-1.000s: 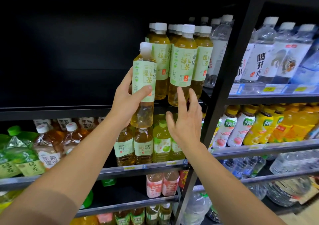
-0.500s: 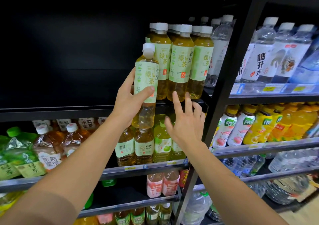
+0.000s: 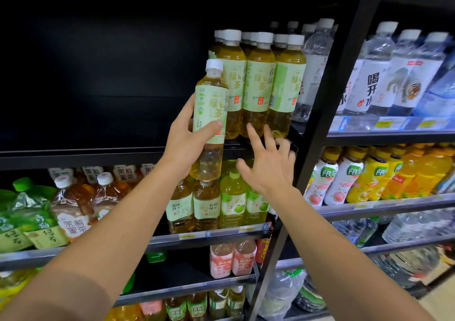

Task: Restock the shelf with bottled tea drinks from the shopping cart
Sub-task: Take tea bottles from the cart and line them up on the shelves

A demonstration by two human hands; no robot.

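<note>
My left hand (image 3: 187,141) grips a green tea bottle (image 3: 209,121) with a white cap and pale green label, held upright just in front of the black upper shelf (image 3: 73,156). Its base hangs below the shelf edge. Right behind it, several matching green tea bottles (image 3: 258,84) stand in rows on that shelf. My right hand (image 3: 268,168) is empty with fingers spread, its fingertips near the bases of the shelved bottles at the shelf's front edge. The shopping cart is out of view.
The upper shelf's left part is dark and bare. Clear water bottles (image 3: 312,69) stand right of the tea. A black upright post (image 3: 330,99) divides the bays; white-labelled water bottles (image 3: 384,79) fill the right bay. Below sit more tea bottles (image 3: 206,205) and yellow drinks (image 3: 394,173).
My left hand has carried the bottle slightly right, closer to the shelved row. My right hand has dropped from the shelved bottles to the shelf's front edge.
</note>
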